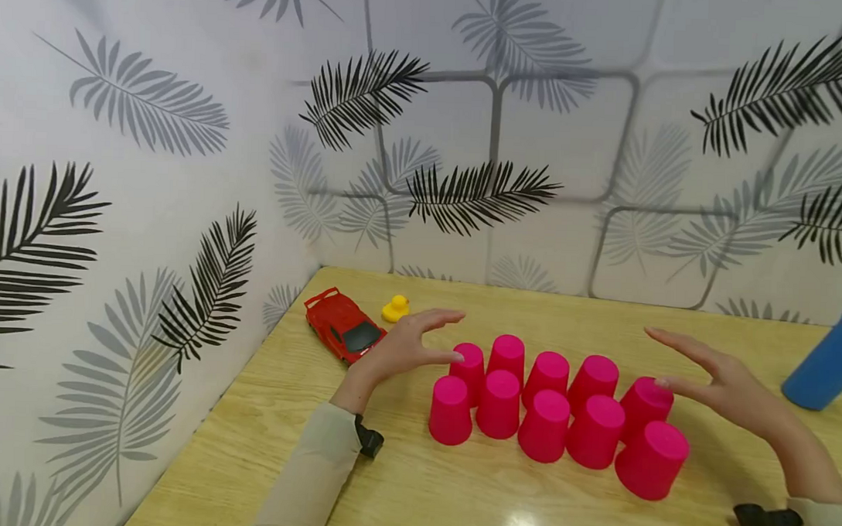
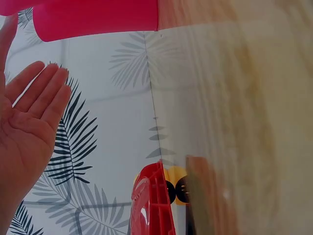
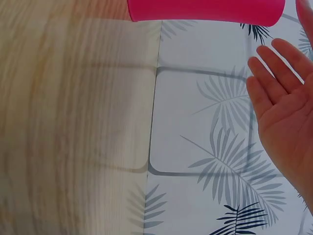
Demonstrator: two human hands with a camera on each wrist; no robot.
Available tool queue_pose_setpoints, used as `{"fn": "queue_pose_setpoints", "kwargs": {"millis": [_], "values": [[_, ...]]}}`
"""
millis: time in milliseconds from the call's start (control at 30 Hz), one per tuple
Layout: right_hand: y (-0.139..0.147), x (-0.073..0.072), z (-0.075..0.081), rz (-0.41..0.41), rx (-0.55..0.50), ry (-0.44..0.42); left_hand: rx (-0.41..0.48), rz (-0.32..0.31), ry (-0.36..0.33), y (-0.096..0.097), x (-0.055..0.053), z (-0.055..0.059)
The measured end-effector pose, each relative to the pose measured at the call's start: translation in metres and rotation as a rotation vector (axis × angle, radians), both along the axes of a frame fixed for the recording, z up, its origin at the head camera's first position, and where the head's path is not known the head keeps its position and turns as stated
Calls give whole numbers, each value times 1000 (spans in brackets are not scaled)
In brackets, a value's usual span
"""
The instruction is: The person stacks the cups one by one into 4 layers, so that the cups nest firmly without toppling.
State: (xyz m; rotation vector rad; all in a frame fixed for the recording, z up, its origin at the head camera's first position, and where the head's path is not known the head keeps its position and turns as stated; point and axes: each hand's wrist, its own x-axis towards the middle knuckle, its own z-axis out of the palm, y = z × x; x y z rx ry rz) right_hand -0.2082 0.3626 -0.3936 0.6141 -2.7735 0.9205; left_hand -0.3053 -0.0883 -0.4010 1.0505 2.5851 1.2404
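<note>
Several pink cups (image 1: 542, 437) stand upside down in two rows on the wooden table, bottoms facing up. My left hand (image 1: 409, 346) is at the left end of the rows, fingers extended, its thumb tip by the leftmost back cup (image 1: 470, 371). Whether it touches is hard to tell. At the other end, my right hand (image 1: 730, 388) is spread with its thumb near the rightmost back cup (image 1: 646, 406). Both palms hold nothing. In the left wrist view a pink cup (image 2: 98, 19) shows above the hand's straight fingers; the right wrist view likewise has a pink cup (image 3: 205, 10) near the fingers.
A red toy car (image 1: 342, 326) and a yellow rubber duck (image 1: 395, 308) sit behind my left hand. A blue bottle-like cylinder (image 1: 824, 362) stands at the far right. Leaf-patterned walls (image 1: 463, 249) border the table (image 1: 247, 450) at the back and left.
</note>
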Motion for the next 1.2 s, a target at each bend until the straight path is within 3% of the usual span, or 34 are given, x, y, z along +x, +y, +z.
{"fn": "queue_pose_setpoints", "kwargs": {"millis": [367, 967, 1200], "values": [[-2, 5, -4, 95, -39, -109, -49, -81, -5, 5, 1, 4], [0, 5, -10, 107, -30, -107, -105, -78, 36, 4, -1, 3], [0, 6, -12, 113, -35, -107, -62, -27, 73, -6, -4, 6]]}}
